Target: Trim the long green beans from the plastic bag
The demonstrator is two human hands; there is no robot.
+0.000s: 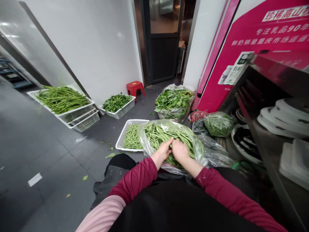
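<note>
A clear plastic bag, its mouth spread wide, is filled with long green beans and sits in front of my knees. Over the beans, my left hand is closed with the thumb on top, pinching beans. Right beside it, my right hand is curled closed, knuckles up, also at the beans; what lies inside its fingers is mostly hidden. Partly behind the bag's left side stands a white basket holding shorter bean pieces.
Stacked white baskets of long green stalks stand left, near a basket of leafy greens and a red stool. Ahead is a bag of leaves. A metal shelf with white containers borders the right.
</note>
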